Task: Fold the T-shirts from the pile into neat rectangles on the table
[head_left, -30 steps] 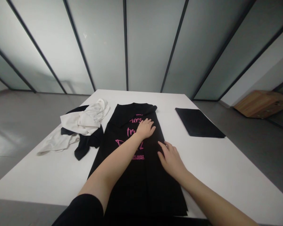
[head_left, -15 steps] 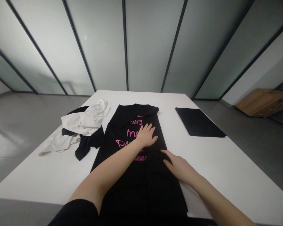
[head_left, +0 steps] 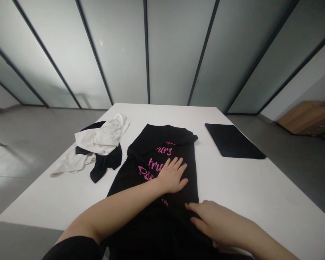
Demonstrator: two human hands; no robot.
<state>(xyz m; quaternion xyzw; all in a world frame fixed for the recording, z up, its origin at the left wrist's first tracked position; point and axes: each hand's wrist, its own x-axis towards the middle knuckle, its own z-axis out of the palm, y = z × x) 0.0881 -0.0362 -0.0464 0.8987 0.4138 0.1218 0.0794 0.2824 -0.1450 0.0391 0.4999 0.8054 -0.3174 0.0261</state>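
A black T-shirt (head_left: 176,134) with pink lettering lies lengthwise on the white table, its right side folded inward over part of the print. My left hand (head_left: 173,176) rests flat on the middle of it, fingers spread, covering some letters. Low on the shirt's right edge is my right hand (head_left: 209,218), index finger and thumb apart and touching the cloth. Its other fingers are mostly hidden beneath the palm. The fabric looks rumpled left of the lettering and around my hands.
To the left sits a loose heap of white clothes (head_left: 103,139) and black clothes (head_left: 105,164). A flat folded black garment (head_left: 234,141) lies near the right edge of the white table (head_left: 233,180). Frosted glass panels (head_left: 173,54) stand behind, and a wooden cabinet (head_left: 306,117) is off to the right.
Both hands have moved toward me. The shirt has slid nearer with them, and its left side and print have bunched into wrinkles. The view has shifted slightly.
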